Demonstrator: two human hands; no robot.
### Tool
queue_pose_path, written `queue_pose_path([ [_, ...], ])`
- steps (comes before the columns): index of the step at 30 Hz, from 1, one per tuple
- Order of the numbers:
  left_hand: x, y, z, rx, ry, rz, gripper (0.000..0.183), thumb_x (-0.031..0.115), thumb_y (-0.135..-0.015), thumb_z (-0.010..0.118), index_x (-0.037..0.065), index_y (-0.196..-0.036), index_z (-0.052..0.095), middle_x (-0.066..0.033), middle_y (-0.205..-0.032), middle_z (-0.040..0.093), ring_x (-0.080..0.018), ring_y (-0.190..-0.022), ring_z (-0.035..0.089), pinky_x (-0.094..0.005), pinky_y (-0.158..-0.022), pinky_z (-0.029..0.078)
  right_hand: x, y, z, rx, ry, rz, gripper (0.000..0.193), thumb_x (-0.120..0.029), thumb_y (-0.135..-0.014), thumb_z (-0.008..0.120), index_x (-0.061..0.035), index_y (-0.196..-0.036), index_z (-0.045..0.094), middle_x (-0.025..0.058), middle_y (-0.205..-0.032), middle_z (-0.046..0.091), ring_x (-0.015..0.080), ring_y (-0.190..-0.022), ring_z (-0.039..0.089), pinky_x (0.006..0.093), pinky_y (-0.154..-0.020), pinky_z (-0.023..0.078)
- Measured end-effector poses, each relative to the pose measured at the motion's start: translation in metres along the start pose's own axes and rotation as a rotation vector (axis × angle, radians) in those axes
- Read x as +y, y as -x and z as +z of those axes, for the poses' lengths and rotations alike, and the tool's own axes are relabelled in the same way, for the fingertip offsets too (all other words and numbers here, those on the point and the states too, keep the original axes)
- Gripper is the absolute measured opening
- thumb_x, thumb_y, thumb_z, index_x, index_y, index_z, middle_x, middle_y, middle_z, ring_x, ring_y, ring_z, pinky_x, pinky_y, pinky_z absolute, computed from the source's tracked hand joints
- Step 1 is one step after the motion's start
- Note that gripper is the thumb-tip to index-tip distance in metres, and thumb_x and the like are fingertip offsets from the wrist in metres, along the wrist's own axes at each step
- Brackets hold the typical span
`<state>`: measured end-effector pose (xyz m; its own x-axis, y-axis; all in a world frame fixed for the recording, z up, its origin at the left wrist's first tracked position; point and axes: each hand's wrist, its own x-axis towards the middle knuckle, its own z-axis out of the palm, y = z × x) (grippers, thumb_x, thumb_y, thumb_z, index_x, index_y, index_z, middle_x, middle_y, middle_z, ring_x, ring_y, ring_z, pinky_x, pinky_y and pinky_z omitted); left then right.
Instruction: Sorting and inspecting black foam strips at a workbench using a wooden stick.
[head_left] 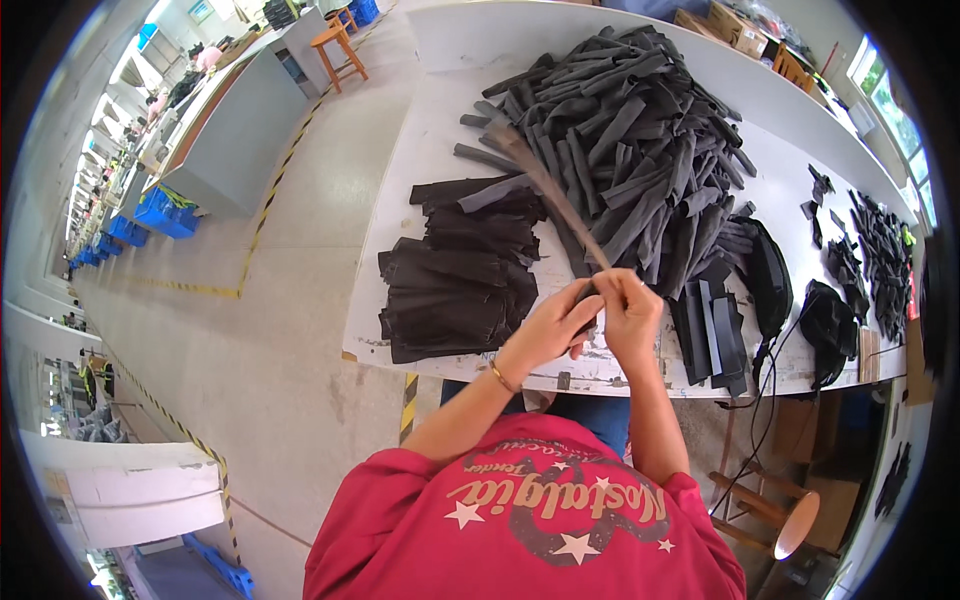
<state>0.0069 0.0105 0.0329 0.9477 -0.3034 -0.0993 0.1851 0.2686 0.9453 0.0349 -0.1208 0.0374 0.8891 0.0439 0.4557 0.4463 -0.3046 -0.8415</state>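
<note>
Both my hands meet above the table's near edge. My left hand (553, 325) is closed around a small dark fabric piece (584, 330), mostly hidden by the fingers. Right beside it, my right hand (630, 312) pinches the lower end of a long, thin brown stick-like thing (560, 200), blurred by motion. It slants up and left over a big heap of dark grey fabric strips (620, 130), some shaped like flattened tubes. Left of my hands lie stacks of flat black fabric pieces (445, 300), with one greyer piece (492, 192) on the rear stack.
Right of the heap are dark flat strips (710, 335), a black pouch-like thing (768, 280) and another black bundle (828, 330), with cables hanging nearby. More scraps (880, 260) lie far right on the white table (395, 215). A wooden stool (795, 525) stands below.
</note>
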Motion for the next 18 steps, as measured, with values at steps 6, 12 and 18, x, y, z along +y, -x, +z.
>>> queue_pose_path([
  [6, -0.031, 0.023, 0.034, 0.06, -0.211, 0.046, 0.029, 0.027, -0.1, 0.038, 0.004, -0.086, 0.049, -0.0008, -0.064, 0.048, -0.0072, -0.051, 0.046, -0.0223, -0.046, 0.038, -0.007, -0.047, -0.007, 0.308, -0.004, -0.012, 0.017, -0.012, -0.093, 0.055, 0.0008, -0.083, 0.059, -0.0061, -0.06, 0.04, 0.0031, -0.055, 0.033, 0.0219, -0.047, 0.026],
  [12, -0.06, 0.052, 0.032, -0.146, -0.267, -0.039, 0.033, 0.022, -0.1, 0.033, 0.002, -0.077, 0.047, -0.0025, -0.065, 0.051, -0.0096, -0.054, 0.049, -0.0252, -0.05, 0.042, -0.005, -0.094, -0.026, 0.403, -0.281, 0.256, 0.027, -0.022, -0.095, 0.054, 0.0021, -0.083, 0.059, -0.0065, -0.06, 0.038, 0.0022, -0.057, 0.031, 0.0215, -0.048, 0.024],
  [18, 0.022, 0.018, 0.005, 0.475, -0.047, 0.532, 0.007, 0.007, -0.089, 0.059, 0.0, -0.091, 0.057, -0.0018, -0.083, 0.057, -0.0052, -0.072, 0.051, -0.0183, -0.065, 0.041, -0.011, -0.068, -0.023, -0.032, -0.078, 0.208, 0.026, -0.025, -0.094, 0.057, -0.0008, -0.084, 0.061, -0.0081, -0.059, 0.038, 0.0017, -0.053, 0.033, 0.0205, -0.046, 0.025],
])
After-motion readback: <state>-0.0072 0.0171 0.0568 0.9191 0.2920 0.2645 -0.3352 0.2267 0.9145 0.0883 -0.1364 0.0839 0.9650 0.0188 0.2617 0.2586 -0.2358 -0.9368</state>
